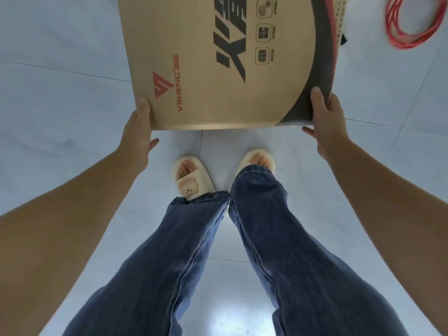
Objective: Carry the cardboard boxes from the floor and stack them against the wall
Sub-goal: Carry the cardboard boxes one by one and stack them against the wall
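Nearest, legs in blue jeans (pixel 194 263) and pale slippers (pixel 192 177) planted on a white tiled floor (pixel 60 105). Just beyond the toes, a large cardboard box (pixel 213 69) with a red logo and black lettering, held at its two near corners. Left hand (pixel 139 132) gripping the near left corner, thumb over the top face, other fingers mostly hidden beneath. Right hand (pixel 326 122) clasping the near right corner in the same way, thumb on the dark printed band. Cannot tell whether the box is already clear of the floor or with its far end resting there; looks like the lifting or carrying step. Next, probably: raise it level, keep both corners firm, turn toward the wall, which is out of sight here. Farther off at the upper right, a coil of red cable (pixel 412 20) on the floor and a pale perforated thing (pixel 339 18) partly hidden behind the box; possible trip hazards worth stepping around.
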The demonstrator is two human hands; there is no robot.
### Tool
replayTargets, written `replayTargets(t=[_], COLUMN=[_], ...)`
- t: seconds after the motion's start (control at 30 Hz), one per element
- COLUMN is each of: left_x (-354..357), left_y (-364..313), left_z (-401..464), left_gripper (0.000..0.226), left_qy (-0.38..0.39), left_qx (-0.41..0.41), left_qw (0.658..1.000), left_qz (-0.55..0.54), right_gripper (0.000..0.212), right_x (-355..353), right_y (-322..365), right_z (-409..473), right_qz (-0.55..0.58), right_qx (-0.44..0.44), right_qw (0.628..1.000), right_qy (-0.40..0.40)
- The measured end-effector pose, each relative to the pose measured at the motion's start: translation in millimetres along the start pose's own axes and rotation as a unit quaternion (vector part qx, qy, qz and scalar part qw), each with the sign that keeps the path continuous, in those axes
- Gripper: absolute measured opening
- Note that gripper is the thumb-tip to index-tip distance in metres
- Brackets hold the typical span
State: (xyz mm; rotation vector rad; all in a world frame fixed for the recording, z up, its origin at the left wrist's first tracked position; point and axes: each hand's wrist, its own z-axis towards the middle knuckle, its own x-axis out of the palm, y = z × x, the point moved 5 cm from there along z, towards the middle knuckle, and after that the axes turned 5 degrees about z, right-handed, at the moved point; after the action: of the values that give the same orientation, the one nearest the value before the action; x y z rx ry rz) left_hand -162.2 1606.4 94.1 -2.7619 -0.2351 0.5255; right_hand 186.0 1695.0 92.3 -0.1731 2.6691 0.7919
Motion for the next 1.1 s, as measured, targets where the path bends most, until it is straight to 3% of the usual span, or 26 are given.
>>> replayTargets(t=[0.23, 0.4, 0.73, 0.97, 1.1], left_x=[-20, -64, -129, -195, -221], left_y=[-31, -96, -188, -190, -182], left_z=[-65, -138, -300, -428, -481], left_gripper=[0.029, 0.009, 0.035, 0.014, 0.02], left_qy=[-0.088, -0.119, -0.112, -0.096, -0.094], left_qx=[0.033, 0.059, 0.122, 0.131, 0.157], left_qw=[0.994, 0.987, 0.985, 0.981, 0.975], left_qz=[-0.053, -0.089, -0.052, -0.106, -0.125], right_gripper=[0.01, 0.017, 0.019, 0.022, 0.023], right_x=[-24, -46, -109, -149, -164], right_y=[45, 95, 171, 237, 249], right_z=[-53, -124, -276, -409, -465], right_qz=[0.043, 0.131, 0.174, 0.157, 0.149], right_qx=[-0.01, 0.003, 0.008, -0.066, -0.086], right_qw=[0.999, 0.991, 0.985, 0.985, 0.985], right_qy=[-0.001, 0.003, -0.006, 0.011, 0.009])
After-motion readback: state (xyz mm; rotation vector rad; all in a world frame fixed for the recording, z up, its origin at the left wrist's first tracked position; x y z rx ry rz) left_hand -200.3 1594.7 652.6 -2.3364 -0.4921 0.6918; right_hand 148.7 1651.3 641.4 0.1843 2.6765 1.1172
